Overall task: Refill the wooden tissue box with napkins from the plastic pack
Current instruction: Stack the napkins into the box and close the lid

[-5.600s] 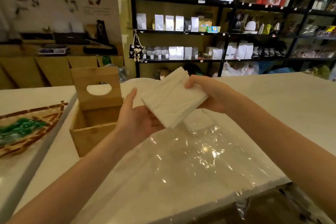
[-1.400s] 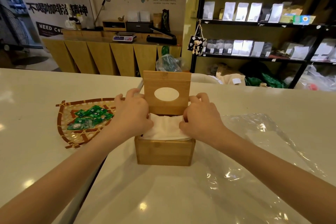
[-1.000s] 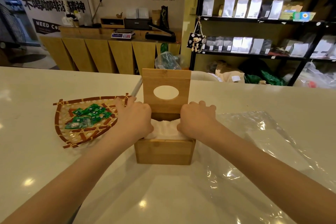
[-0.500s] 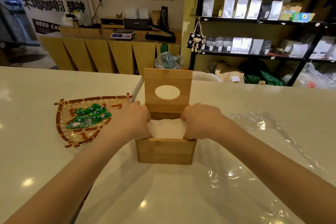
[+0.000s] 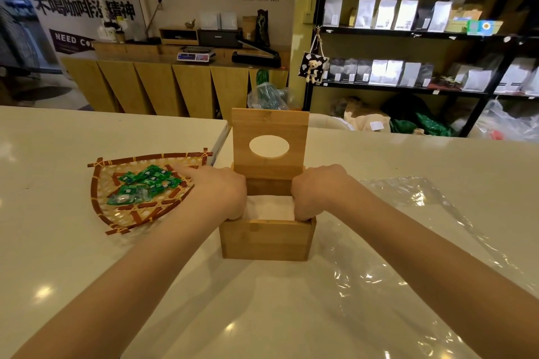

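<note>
Right at the middle of the white counter (image 5: pixel 291 315) stands the wooden tissue box (image 5: pixel 266 239), its hinged lid (image 5: pixel 269 143) swung up and standing upright at the back, with an oval opening cut through it. Inside the box lies a stack of white napkins (image 5: pixel 269 208), sitting below the front rim and filling the space between the two hands. Over the box's left side, the left hand (image 5: pixel 217 192) is curled, fingers bent down into the box against the edge of the napkins; its forefinger seems to stretch out leftward over the basket, though the blur there makes that hard to be sure of. On the other side the right hand (image 5: pixel 316 191) mirrors it, knuckles up and fingers tucked down between the napkins and the box wall, pressing on the stack. Whether either hand actually pinches the paper cannot be told, since the fingertips are hidden inside. Beside the box on the right, the clear plastic pack (image 5: pixel 414 242) lies flat and crumpled on the counter, partly under the right forearm. To the left sits a woven basket (image 5: pixel 116 213) holding green wrapped candies (image 5: pixel 143 186). Beyond the counter are a wooden sideboard (image 5: pixel 163 81) and dark shelves (image 5: pixel 408 32) lined with white bags.
</note>
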`<action>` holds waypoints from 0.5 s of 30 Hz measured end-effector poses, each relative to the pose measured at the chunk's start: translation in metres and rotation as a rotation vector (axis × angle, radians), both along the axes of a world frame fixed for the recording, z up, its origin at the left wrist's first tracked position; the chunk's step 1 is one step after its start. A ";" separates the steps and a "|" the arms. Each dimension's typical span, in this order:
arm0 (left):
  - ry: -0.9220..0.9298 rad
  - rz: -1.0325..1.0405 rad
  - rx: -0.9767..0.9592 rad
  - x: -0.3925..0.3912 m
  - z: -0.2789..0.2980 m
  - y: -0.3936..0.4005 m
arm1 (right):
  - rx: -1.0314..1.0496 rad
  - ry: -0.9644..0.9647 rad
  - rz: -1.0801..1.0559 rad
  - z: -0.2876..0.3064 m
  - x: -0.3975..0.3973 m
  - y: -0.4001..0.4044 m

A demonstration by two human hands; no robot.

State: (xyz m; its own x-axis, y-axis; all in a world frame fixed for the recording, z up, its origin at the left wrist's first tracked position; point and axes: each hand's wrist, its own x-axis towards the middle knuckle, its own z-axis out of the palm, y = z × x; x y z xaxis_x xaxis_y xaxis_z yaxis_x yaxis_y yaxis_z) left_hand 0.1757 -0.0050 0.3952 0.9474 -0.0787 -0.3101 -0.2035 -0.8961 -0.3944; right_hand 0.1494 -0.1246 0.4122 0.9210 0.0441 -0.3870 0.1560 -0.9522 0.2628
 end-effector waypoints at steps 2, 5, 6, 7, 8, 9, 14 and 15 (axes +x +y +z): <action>0.006 -0.004 -0.003 0.000 0.000 0.000 | -0.010 0.006 0.005 -0.001 0.001 0.000; 0.084 -0.034 -0.074 0.007 -0.002 0.008 | 0.141 0.036 -0.023 0.002 0.000 -0.005; 0.125 -0.050 -0.129 0.009 0.000 0.012 | 0.234 0.062 -0.042 0.004 -0.002 -0.010; 0.152 -0.067 -0.187 0.010 0.003 0.017 | 0.324 0.081 -0.045 0.007 -0.004 -0.015; 0.153 -0.080 -0.246 0.008 0.010 0.021 | 0.391 0.075 -0.019 0.010 -0.007 -0.022; 0.127 -0.090 -0.300 0.005 0.019 0.023 | 0.447 0.039 0.017 0.013 -0.010 -0.030; -0.320 -0.264 -0.556 -0.039 0.054 0.007 | 0.778 -0.183 -0.003 0.030 -0.042 -0.070; -0.340 -0.344 -0.629 -0.049 0.055 -0.001 | 0.811 -0.213 -0.018 0.030 -0.049 -0.077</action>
State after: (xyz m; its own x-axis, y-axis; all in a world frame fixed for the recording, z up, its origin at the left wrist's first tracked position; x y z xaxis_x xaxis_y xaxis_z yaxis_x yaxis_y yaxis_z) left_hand 0.1265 -0.0065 0.4505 0.8730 -0.4486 0.1914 -0.4687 -0.8802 0.0747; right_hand 0.0999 -0.2018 0.4422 0.9740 0.2184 -0.0597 0.1633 -0.8604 -0.4827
